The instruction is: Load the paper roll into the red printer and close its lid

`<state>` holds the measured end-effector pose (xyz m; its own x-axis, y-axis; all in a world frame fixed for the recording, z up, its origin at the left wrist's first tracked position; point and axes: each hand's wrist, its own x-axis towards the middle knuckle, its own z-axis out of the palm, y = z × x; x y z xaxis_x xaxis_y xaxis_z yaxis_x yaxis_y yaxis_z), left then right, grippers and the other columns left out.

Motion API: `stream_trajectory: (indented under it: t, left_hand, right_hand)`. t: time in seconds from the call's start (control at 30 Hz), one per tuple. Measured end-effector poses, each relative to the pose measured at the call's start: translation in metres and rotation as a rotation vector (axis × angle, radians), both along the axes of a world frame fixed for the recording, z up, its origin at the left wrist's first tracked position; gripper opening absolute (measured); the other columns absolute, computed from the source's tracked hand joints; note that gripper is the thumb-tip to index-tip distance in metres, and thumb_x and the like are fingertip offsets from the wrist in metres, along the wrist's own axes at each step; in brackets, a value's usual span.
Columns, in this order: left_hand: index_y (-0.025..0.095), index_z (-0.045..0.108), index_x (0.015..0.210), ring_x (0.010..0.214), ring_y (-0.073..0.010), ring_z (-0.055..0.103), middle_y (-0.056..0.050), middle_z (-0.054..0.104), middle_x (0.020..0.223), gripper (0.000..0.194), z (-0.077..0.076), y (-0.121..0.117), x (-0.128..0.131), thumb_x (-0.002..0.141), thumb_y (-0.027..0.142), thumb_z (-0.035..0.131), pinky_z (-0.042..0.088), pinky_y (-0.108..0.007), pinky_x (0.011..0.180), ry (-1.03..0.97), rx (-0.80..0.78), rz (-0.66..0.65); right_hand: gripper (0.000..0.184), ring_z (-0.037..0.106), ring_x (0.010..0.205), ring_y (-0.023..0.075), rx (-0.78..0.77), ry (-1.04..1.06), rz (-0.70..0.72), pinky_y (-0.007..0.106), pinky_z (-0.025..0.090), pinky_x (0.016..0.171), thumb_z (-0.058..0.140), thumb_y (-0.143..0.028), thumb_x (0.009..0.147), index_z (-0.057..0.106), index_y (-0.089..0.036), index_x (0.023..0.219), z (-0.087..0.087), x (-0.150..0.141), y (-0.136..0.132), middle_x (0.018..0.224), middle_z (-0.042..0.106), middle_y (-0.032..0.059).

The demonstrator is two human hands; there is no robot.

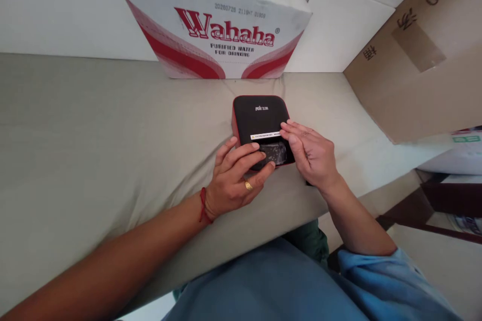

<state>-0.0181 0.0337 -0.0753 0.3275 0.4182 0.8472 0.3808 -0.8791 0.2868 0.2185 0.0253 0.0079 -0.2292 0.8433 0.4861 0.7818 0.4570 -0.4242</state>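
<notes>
A small boxy black device (259, 120) with red sides lies on the cloth-covered surface. Its top bears a white logo, a white label strip (263, 136) and a glossy dark panel (277, 153) at the front. My left hand (237, 175) rests over its front left part, fingers spread, their tips on the panel and the left edge. It wears a gold ring and a red string bracelet. At the device's right edge, my right hand (311, 153) has thumb and fingers drawn together by the label's right end. What sits between those fingertips is hidden.
A white and red Wahaha water carton (233, 35) stands behind the device. White boxes or panels (346, 25) rise beside it. A large brown cardboard box (417, 70) is at the right. Beige cloth (94, 125) covers the surface, whose front edge lies near my body.
</notes>
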Motion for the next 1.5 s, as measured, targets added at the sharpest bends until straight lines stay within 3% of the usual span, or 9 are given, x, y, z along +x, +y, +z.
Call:
stream_trajectory:
  t: [0.17,0.37,0.47,0.63,0.73,0.83,0.97,1.23,1.5]
  left_hand:
    - [0.040,0.072,0.141,0.132,-0.0249,0.074,-0.003,0.081,0.125,0.055,0.000,0.001,-0.001,0.094,0.014,0.073,0.048,-0.054,0.132,-0.002,-0.029,-0.041]
    - [0.038,0.054,0.161,0.139,-0.0303,0.068,-0.008,0.073,0.137,0.063,0.003,0.007,-0.007,0.100,0.025,0.067,0.052,-0.059,0.126,-0.085,-0.076,-0.028]
    - [0.033,0.051,0.162,0.144,-0.0328,0.062,-0.011,0.066,0.145,0.056,0.005,0.014,-0.011,0.107,0.030,0.060,0.050,-0.061,0.128,-0.169,-0.204,0.010]
    - [0.032,0.057,0.156,0.150,-0.0329,0.056,-0.012,0.059,0.153,0.047,-0.008,0.027,-0.017,0.112,0.049,0.056,0.045,-0.061,0.133,-0.298,-0.523,0.001]
    - [0.039,0.048,0.166,0.166,-0.0345,0.044,-0.009,0.044,0.172,0.067,-0.022,0.034,-0.016,0.106,0.066,0.062,0.043,-0.057,0.137,-0.418,-0.756,-0.118]
    - [0.044,0.037,0.174,0.177,-0.0361,0.028,-0.004,0.028,0.188,0.084,-0.027,0.040,-0.013,0.101,0.075,0.064,0.037,-0.056,0.141,-0.467,-0.876,-0.256]
    - [0.041,0.035,0.177,0.177,-0.0366,0.030,-0.004,0.027,0.191,0.093,-0.019,0.041,-0.010,0.098,0.076,0.068,0.035,-0.057,0.144,-0.481,-0.932,-0.360]
    - [0.048,0.026,0.179,0.170,-0.0343,0.045,0.000,0.040,0.187,0.094,-0.006,0.036,-0.007,0.099,0.073,0.068,0.045,-0.056,0.139,-0.456,-0.975,-0.410]
    - [0.042,0.029,0.179,0.175,-0.0337,0.036,-0.003,0.035,0.189,0.097,-0.021,0.043,-0.006,0.098,0.065,0.076,0.037,-0.053,0.143,-0.487,-0.926,-0.421]
  right_hand:
    - [0.038,0.080,0.134,0.0235,0.026,0.060,-0.023,0.048,0.065,0.120,0.051,-0.028,0.116,0.087,-0.029,0.127,-0.007,-0.004,0.000,0.134,0.086,0.0043]
    - [0.042,0.081,0.133,0.0250,0.075,0.222,-0.094,0.053,0.064,0.121,0.046,-0.036,0.118,0.088,-0.031,0.120,-0.024,-0.012,0.000,0.128,0.089,0.0038]
    - [0.044,0.081,0.131,0.0268,0.119,0.314,-0.103,0.056,0.062,0.121,0.046,-0.040,0.118,0.088,-0.029,0.117,-0.028,-0.015,0.000,0.124,0.090,0.0066]
    - [0.049,0.073,0.140,0.0289,0.060,0.280,0.017,0.058,0.058,0.123,0.041,-0.050,0.119,0.075,-0.031,0.148,-0.023,-0.017,-0.002,0.137,0.085,0.0084]
    - [0.052,0.069,0.141,0.0318,0.079,0.243,0.102,0.060,0.056,0.123,0.037,-0.052,0.118,0.084,-0.034,0.129,-0.024,-0.018,-0.005,0.129,0.084,0.0068]
    - [0.063,0.070,0.130,0.0339,0.123,0.220,-0.008,0.061,0.059,0.114,0.032,-0.055,0.116,0.090,-0.037,0.101,-0.029,-0.016,-0.011,0.105,0.078,0.0091]
    - [0.060,0.068,0.112,0.0331,0.135,0.222,-0.064,0.060,0.059,0.105,0.035,-0.054,0.115,0.092,-0.041,0.099,-0.032,-0.012,-0.018,0.087,0.063,0.0091]
    - [0.042,0.066,0.101,0.0307,0.158,0.245,0.000,0.057,0.057,0.097,0.048,-0.043,0.114,0.089,-0.046,0.116,-0.028,-0.012,-0.024,0.082,0.064,0.0057]
    - [0.038,0.066,0.109,0.0295,0.206,0.260,-0.031,0.052,0.056,0.099,0.054,-0.032,0.113,0.090,-0.039,0.102,-0.024,-0.018,-0.023,0.091,0.070,0.0057]
